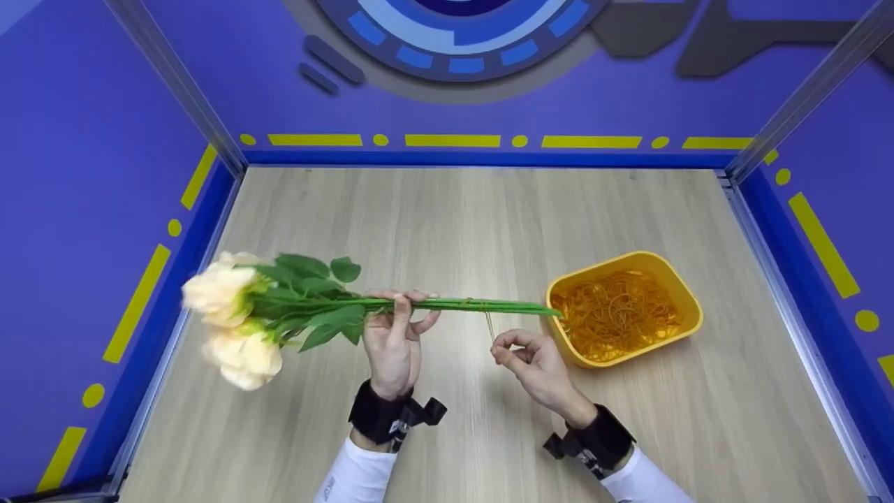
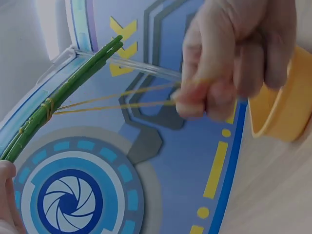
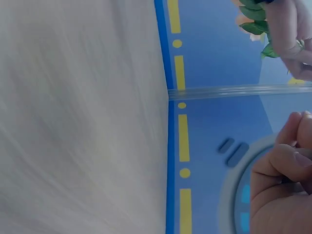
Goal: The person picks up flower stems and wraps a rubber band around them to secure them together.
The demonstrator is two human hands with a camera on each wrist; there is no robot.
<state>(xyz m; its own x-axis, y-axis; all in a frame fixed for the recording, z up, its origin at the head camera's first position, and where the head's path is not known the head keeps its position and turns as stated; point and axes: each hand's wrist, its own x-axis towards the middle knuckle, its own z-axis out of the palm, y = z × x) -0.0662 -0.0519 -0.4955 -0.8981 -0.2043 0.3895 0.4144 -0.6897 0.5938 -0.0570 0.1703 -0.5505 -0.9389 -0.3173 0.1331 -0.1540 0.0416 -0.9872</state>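
A bunch of cream flowers (image 1: 234, 307) with green leaves lies sideways in my left hand (image 1: 395, 346), blooms to the left. The left thumb and fingers grip the green stems (image 1: 503, 305) near their middle. My right hand (image 1: 534, 363) pinches a rubber band (image 1: 490, 328) and draws it toward me, away from the stems. In the left wrist view the band (image 2: 122, 100) is stretched in two strands from the stems (image 2: 63, 95), where it is wrapped around them. In the right wrist view the right hand (image 3: 282, 180) shows curled fingers, the band out of sight.
A yellow bin (image 1: 580, 355) full of rubber bands (image 1: 621, 311) stands on the wooden table (image 1: 461, 223), right beside my right hand. The stem ends reach over its left rim. Blue panels (image 1: 447, 119) with metal corner posts enclose the table at the back and sides.
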